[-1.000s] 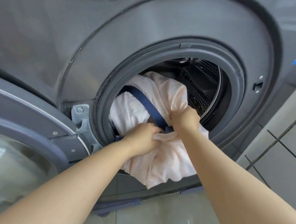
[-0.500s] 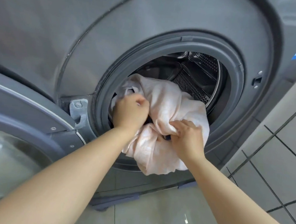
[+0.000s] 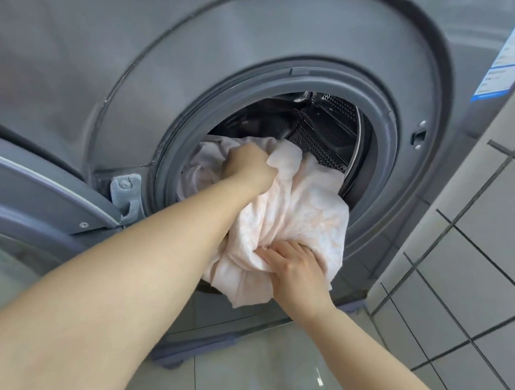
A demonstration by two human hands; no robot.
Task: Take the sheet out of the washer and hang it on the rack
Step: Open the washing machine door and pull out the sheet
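A pale pink sheet (image 3: pixel 298 211) spills out of the round opening of the grey washer (image 3: pixel 296 41), its bunched lower part hanging over the rubber door seal (image 3: pixel 382 162). My left hand (image 3: pixel 248 167) reaches into the opening and is closed on the upper folds. Lower down and in front of the machine, my right hand (image 3: pixel 297 269) grips the hanging bunch. The rest of the sheet lies inside the dark perforated drum (image 3: pixel 328 129). No rack is in view.
The washer's door (image 3: pixel 13 202) stands swung open at the left, its glass bowl near my left forearm. A tiled wall (image 3: pixel 479 263) runs close along the right side. Glossy floor tiles (image 3: pixel 248 373) lie below the machine.
My left hand has gone deeper into the opening and grabbed higher folds. My right hand has drawn the bunched sheet down and outward; the dark blue strip seen a second ago is hidden.
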